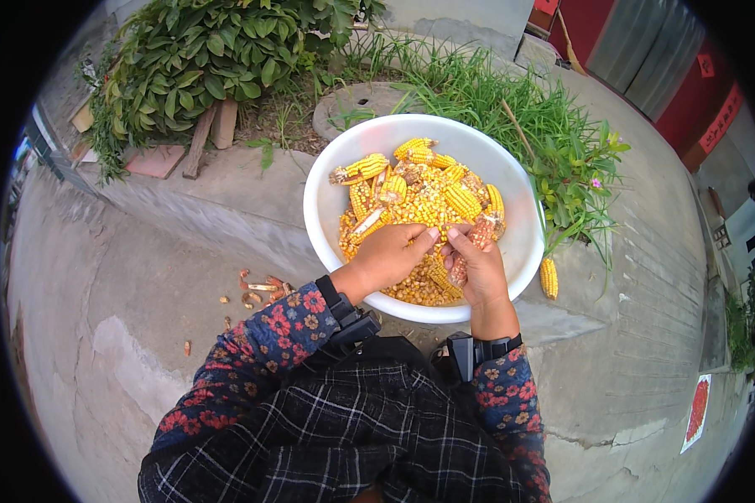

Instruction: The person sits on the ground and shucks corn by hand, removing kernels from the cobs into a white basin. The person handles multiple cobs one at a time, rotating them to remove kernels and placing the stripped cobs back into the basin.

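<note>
A large white plastic basin (318,217) stands before me, with loose yellow corn kernels (415,289) and several ears of corn (462,200) in it. Over the basin, my right hand (486,267) grips a reddish corn cob (480,234) stripped of most of its kernels. My left hand (393,254) is beside it with fingers curled, its thumb tip close to my right thumb. Whatever the left fingers may hold is hidden beneath them.
One yellow ear of corn (548,278) lies on the concrete right of the basin. Bare cob pieces (267,288) are scattered on the lower ground at left. Grass (478,88) and a leafy bush (207,69) grow behind the basin. A raised concrete edge (226,220) runs leftward.
</note>
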A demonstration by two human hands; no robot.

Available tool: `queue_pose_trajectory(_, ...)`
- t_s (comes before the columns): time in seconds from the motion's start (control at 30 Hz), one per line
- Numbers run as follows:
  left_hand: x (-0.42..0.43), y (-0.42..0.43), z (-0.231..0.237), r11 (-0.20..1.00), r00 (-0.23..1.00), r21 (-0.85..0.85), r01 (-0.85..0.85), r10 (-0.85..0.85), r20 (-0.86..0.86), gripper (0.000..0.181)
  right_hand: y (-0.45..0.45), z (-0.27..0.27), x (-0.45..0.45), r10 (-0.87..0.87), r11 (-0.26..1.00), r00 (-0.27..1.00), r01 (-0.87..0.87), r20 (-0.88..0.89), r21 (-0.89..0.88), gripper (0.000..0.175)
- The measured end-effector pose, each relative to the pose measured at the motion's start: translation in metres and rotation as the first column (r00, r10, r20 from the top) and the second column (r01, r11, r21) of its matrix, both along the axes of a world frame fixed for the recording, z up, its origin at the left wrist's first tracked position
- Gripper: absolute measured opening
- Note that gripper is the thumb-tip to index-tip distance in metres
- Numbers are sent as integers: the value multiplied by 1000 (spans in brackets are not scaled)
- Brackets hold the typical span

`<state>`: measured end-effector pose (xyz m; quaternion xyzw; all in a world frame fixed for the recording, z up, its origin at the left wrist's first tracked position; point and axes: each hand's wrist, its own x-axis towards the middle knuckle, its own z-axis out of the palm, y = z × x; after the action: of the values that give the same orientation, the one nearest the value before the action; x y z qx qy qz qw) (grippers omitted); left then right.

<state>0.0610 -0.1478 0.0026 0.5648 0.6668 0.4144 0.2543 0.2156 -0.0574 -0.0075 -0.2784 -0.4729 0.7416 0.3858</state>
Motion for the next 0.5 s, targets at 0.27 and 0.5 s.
queue_pose_trajectory(0.27,-3,1,-4,995,1000,-96,-19,19,-4,49,-2,-1,2,0,1000,998,2,68,-31,11)
queue_pose_trajectory(0.5,3,0,-7,998,988,-38,-50,44,-146,52,-5,5,1,-25,999,998,23,-59,-41,12)
